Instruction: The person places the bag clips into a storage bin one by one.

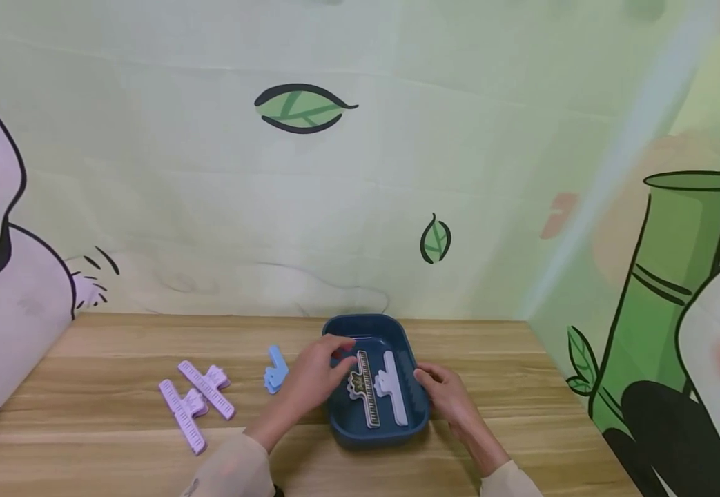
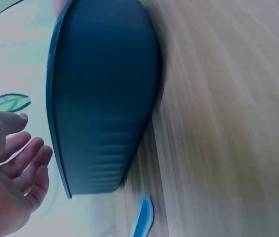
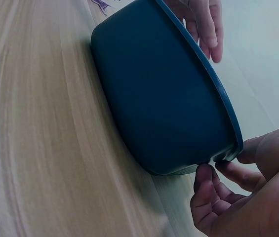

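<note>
Over the left side of the bin (image 1: pixel 378 440), here's the left hand (image 1: pixel 316 369), fingers softly bent, a fair gap between thumb and fingertips, and nothing in it! The left wrist view has that hand up at rim height, clear of the bin's floor.

And look at the dark clip (image 1: pixel 368 397): lying inside the bin, below those fingers and a touch to their right, its far end closest to the thumb. Its long axis runs nearly straight away from the person, near end angled slightly right, so it stretches from beside the thumb back toward the near wall. The left hand is clearly the nearer one here.

Alongside, almost parallel, the white clip (image 1: pixel 395 393) sits between the dark one and the right wall. Just beyond that wall, the right hand (image 1: pixel 449 397) has the rim pinched, thumb and fingertips close together on it.

Outside on the table (image 1: pixel 521 393), just left of the left hand, the blue clip (image 1: pixel 277 373); farther left again, well apart from the bin, two lilac clips (image 1: pixel 186 421).
</note>
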`<state>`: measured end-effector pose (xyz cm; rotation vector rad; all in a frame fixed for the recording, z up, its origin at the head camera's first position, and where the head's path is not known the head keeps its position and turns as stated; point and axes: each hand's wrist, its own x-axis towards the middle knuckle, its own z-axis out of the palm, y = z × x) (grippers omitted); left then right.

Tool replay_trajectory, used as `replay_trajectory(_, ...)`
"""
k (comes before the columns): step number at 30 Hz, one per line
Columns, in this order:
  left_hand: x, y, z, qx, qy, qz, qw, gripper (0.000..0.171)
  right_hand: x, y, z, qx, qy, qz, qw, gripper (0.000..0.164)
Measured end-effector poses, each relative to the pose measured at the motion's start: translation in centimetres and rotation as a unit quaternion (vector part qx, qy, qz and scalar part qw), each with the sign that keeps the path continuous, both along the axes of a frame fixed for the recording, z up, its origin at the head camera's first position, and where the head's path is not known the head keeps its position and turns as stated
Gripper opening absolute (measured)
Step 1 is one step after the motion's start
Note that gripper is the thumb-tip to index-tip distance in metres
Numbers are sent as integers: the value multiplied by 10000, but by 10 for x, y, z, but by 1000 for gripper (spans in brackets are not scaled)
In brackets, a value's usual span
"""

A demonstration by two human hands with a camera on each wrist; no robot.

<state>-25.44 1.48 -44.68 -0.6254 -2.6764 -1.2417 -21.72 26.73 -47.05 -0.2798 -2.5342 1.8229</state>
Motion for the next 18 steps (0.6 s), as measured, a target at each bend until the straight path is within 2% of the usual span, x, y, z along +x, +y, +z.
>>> replay_trajectory(10,4,-25,1,375,131,302,9988,33,1,-1,0,-75,38,-2,10000,37)
replay_trajectory(18,4,-49,-6,686,694,372,9945,28,2,-2,-1,-114,83,1,9999,36)
